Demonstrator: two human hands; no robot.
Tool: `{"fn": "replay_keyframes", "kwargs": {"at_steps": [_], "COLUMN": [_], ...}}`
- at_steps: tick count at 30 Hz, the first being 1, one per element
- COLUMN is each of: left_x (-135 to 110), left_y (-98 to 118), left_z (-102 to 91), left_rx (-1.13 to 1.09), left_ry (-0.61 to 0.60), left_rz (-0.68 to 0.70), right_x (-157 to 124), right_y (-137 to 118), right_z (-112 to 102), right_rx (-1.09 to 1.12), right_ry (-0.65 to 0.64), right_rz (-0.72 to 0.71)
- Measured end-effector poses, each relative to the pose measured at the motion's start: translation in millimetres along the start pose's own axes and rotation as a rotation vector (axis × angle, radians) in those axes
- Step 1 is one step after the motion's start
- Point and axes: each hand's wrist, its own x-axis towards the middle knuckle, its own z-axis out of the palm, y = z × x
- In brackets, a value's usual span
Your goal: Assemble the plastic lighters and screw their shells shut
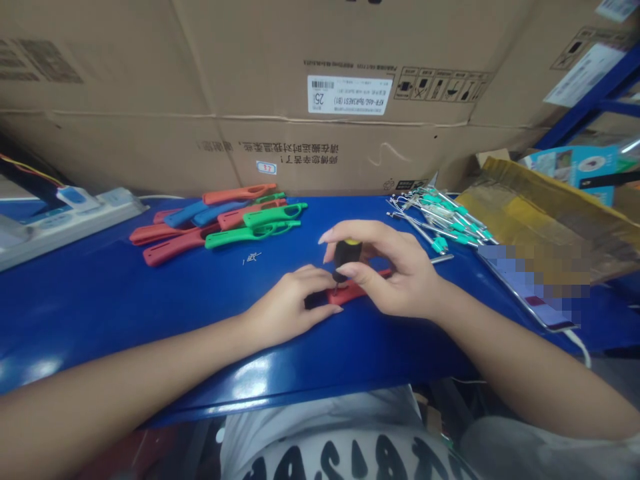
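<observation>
My right hand (395, 273) is closed round a short screwdriver with a black and yellow handle (347, 255), held upright with its tip down on a red plastic handle piece (350, 292) lying on the blue table (150, 313). My left hand (293, 303) rests on the table with its fingers curled and pressed on the left end of that red piece. A metal rod sticks out to the right from behind my right hand.
A pile of red, blue and green plastic handles (225, 220) lies at the back left. A bundle of metal rods with teal tips (440, 217) lies at the back right. A phone (530, 287) and yellow bag (550, 213) are on the right, a white power strip (65, 213) on the left. Cardboard boxes (320, 87) stand behind. A tiny metal part (253, 257) lies mid-table.
</observation>
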Motion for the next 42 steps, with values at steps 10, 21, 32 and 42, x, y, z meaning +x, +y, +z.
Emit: {"fn": "replay_keyframes", "kwargs": {"at_steps": [10,21,32,42], "left_x": [-0.7,10.2,73.6,129.9], "left_y": [0.1,17.4,-10.5,-68.1], "left_z": [0.4,-16.1,-68.8,-135.6], "left_rx": [-0.002,0.240,0.617,0.734], "left_ry": [-0.011,-0.184,-0.436,-0.400], "left_rz": [-0.013,-0.148,-0.043,-0.117], "right_x": [-2.1,13.1,-17.3,-19.7], "right_y": [3.9,23.7,68.4,77.2], "right_z": [5.3,-56.4,-74.0,-72.1], "right_rx": [-0.003,-0.368,-0.733,-0.770], "right_ry": [0.020,0.419,0.133,0.059], "right_rz": [-0.013,0.233,0.471,0.673]}}
